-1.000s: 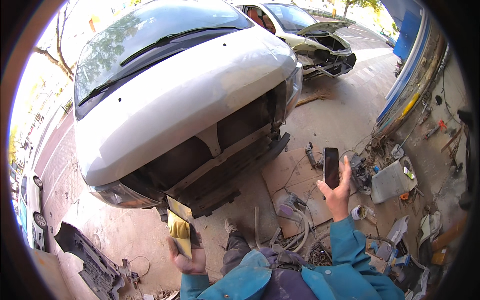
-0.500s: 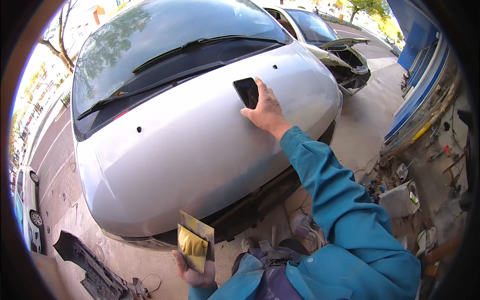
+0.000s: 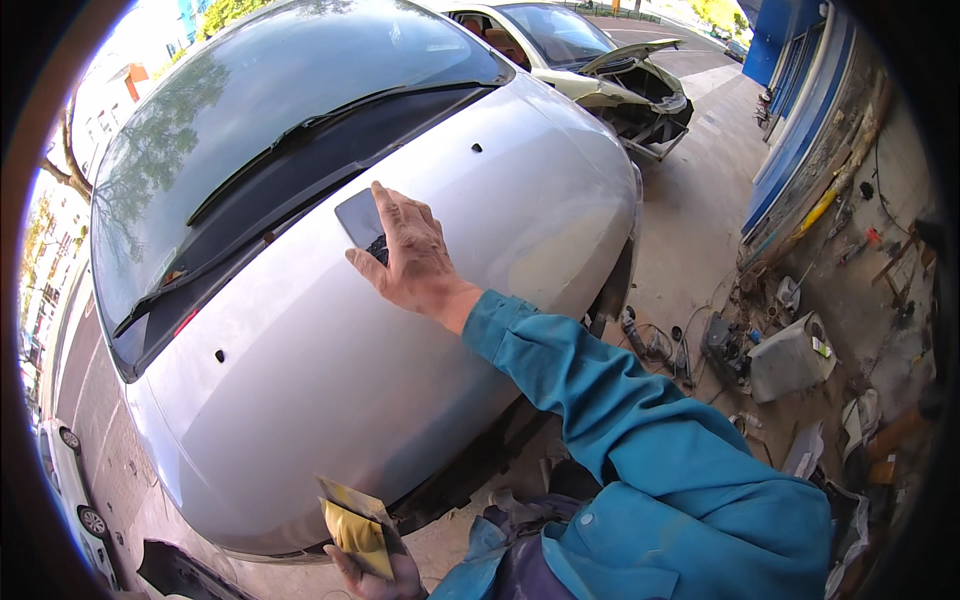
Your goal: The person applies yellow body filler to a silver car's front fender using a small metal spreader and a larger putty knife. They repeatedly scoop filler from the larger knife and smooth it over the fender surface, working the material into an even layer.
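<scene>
I watch the right hand (image 3: 410, 255) grasp the phone (image 3: 360, 216) over the silver hood (image 3: 310, 390) — contact unclear. The left hand (image 3: 388, 580) grips the board (image 3: 352, 495) low, probably so fingers clear the yellow paste (image 3: 355, 535).

The single view came from a wide fisheye camera on the person's head, the left one of a side-by-side pair. It looked steeply down and forward, over the person's own chest and blue sleeve (image 3: 650, 420), which loomed large at the near right. The silver hood (image 3: 330, 390) spread close below across the middle, seen from above its front end, with the windshield (image 3: 250, 130) sloping away at the far left. A second car (image 3: 560, 45) stood well beyond, small at the far right. The right fingers (image 3: 388, 216) fell near the middle, the left fingers (image 3: 343, 566) at the near edge. Straight lines curved toward the dark round rim.
</scene>
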Available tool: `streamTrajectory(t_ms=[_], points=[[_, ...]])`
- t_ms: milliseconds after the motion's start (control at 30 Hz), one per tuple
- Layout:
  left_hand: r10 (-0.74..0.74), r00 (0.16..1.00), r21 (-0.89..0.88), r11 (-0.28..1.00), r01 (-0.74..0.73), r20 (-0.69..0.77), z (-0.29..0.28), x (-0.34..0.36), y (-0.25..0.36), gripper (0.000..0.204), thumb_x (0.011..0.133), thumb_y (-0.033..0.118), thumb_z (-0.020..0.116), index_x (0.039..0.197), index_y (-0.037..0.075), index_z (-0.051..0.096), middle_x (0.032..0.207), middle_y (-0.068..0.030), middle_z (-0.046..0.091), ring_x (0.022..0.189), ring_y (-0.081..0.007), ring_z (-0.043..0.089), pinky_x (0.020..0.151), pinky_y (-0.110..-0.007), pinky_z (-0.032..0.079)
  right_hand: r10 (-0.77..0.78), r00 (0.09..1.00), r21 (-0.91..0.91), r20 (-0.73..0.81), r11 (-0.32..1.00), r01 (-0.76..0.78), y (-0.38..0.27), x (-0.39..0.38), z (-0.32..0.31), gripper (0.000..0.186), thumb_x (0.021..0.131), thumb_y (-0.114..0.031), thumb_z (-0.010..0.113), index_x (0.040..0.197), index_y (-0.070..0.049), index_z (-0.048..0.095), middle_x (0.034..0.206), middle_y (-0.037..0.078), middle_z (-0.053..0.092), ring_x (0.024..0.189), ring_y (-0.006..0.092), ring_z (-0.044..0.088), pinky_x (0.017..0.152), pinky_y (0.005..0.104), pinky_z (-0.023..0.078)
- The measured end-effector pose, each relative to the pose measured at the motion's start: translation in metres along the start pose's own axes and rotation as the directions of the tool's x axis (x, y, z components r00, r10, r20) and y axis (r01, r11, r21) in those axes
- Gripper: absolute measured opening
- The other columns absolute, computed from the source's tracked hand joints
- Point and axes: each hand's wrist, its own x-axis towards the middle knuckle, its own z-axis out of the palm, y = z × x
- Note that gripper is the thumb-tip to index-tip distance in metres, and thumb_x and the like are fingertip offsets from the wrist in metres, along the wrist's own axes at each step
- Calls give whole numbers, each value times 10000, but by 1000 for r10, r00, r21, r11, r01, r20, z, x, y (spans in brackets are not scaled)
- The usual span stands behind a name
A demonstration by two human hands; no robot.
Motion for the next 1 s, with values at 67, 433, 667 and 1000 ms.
streamTrajectory(t_ms=[67, 433, 667, 1000], points=[[22, 1000, 19, 1000, -22, 10, 13, 4, -13, 524, 1179, 478, 649, 1549, 107, 673, 1478, -120, 765, 1284, -278, 757, 1062, -502, 639, -168, 985, 199, -49, 964, 175, -3, -53, -21, 843, 1143, -437, 689, 1770, 17, 354, 1705, 308, 473, 1559, 480, 479, 1334, 549, 390], [-30, 997, 76, 997, 24, 78, 111, 34, -120, 511, 1182, 464, 648, 1479, 50, 672, 1218, -169, 786, 1072, -298, 776, 1023, -474, 629, 335, 938, -518, 91, 820, -243, 339, -68, -238, 738, 1232, -508, 403, 1785, -20, 379, 1849, 203, 391, 1743, 363, 301, 1418, 568, 212], [-9, 1000, 88, 996, 10, -14, 159, 35, -162, 478, 1195, 450, 630, 1468, 63, 693, 1216, -142, 798, 1058, -285, 755, 1030, -465, 639, 162, 970, -390, -181, 894, -222, 337, -119, -258, 756, 1206, -399, 560, 1779, 44, 347, 1842, 279, 349, 1716, 459, 322, 1398, 529, 288], [-192, 962, 89, 980, 178, 196, 201, 77, -195, 515, 1179, 489, 633, 1528, 111, 665, 1409, -100, 778, 1165, -281, 782, 1011, -513, 624, 519, 853, -592, 56, 705, -391, 385, -129, -275, 744, 1230, -529, 397, 1794, -44, 388, 1900, 183, 281, 1759, 381, 246, 1431, 555, 173]])
